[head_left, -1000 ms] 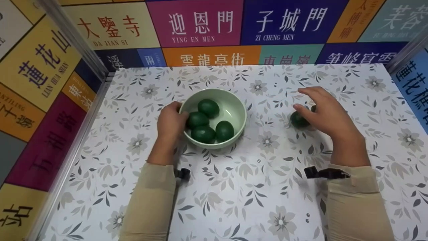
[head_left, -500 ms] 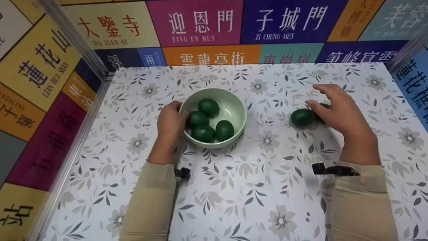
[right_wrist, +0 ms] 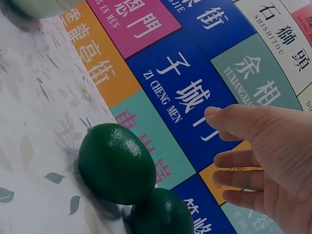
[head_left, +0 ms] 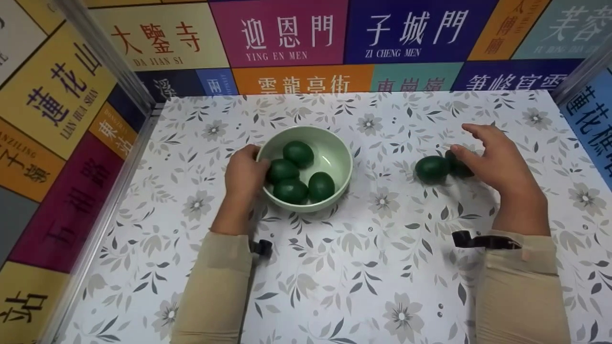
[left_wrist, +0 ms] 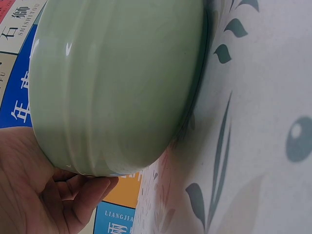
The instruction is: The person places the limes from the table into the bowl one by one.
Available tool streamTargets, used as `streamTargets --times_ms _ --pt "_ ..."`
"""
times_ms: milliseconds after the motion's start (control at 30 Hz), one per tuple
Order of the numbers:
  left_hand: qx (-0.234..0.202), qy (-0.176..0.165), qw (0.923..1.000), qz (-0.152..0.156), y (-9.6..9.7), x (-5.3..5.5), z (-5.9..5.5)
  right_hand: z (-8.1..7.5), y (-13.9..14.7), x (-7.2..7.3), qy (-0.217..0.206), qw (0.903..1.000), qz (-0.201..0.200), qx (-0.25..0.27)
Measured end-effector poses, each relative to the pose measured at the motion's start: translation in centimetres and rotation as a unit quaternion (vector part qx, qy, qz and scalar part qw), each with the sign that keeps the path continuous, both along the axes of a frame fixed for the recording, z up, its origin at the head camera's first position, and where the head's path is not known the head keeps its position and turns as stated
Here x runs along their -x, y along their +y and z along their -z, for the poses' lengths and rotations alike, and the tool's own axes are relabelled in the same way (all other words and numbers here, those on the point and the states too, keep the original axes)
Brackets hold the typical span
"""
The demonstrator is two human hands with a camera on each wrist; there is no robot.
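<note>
A pale green bowl stands on the table, holding several dark green limes. My left hand grips its left rim, thumb at the edge and fingers against the outer wall; the left wrist view shows the bowl's side above the curled fingers. To the right, one lime lies touching a second lime. My right hand hovers over and beside the second one, partly covering it in the head view. In the right wrist view its fingers are spread apart from both limes, with nothing held.
A white table with a grey floral pattern lies under everything. Colourful panels with printed characters rise along its back and left sides, and a blue panel stands at the right. Both wrists carry small black cameras.
My right hand has moved right, away from the first lime, uncovering it and more of the second. My left hand and the bowl have stayed in place.
</note>
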State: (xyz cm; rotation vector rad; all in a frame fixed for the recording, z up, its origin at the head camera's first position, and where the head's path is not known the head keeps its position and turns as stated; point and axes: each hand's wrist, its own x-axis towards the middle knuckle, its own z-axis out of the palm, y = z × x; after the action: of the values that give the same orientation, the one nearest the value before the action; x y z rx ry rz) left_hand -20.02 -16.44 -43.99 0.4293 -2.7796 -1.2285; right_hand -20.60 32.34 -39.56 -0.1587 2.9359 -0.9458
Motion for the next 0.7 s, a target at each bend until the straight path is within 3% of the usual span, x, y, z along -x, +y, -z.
streamTargets --times_ms 700 --pt "-0.009 0.002 0.9999 -0.004 0.0 -0.1 -0.1 2.6 2.0 0.9 -0.036 0.9993 0.008 0.005"
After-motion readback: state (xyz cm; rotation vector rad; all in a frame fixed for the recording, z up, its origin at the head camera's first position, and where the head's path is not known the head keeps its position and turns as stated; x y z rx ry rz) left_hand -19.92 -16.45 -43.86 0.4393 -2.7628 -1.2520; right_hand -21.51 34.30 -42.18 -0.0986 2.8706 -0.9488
